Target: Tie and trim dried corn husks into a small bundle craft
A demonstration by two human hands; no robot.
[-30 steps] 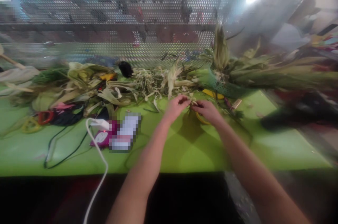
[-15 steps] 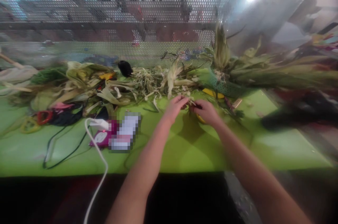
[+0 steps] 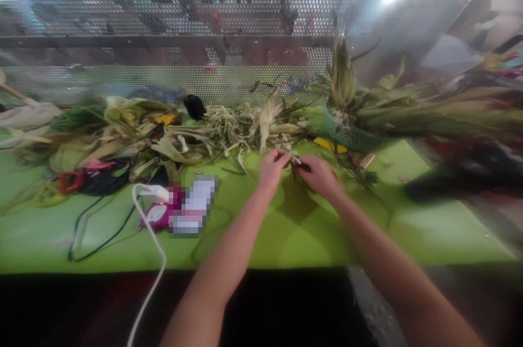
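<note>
My left hand (image 3: 271, 168) and my right hand (image 3: 318, 174) meet over the green table top (image 3: 286, 232), fingertips pinched together on a small piece of dried husk (image 3: 295, 162). The piece is tiny and blurred, and mostly hidden by my fingers. Just behind my hands lies a long heap of dried corn husks and leaves (image 3: 229, 126). A yellow piece (image 3: 329, 145) lies to the right of my right hand, beside a green mesh sleeve (image 3: 347, 134).
A white cable (image 3: 150, 227) and a black cord (image 3: 98, 227) run across the left of the table beside a pink packet (image 3: 157, 213). Red and yellow rings (image 3: 61, 183) lie far left. A perforated metal screen (image 3: 204, 36) stands behind. Leafy stalks (image 3: 429, 113) pile up on the right.
Both hands have stayed together at the same spot, shifting slightly toward me and left. My right hand now covers the yellow ring seen under it a second ago.
</note>
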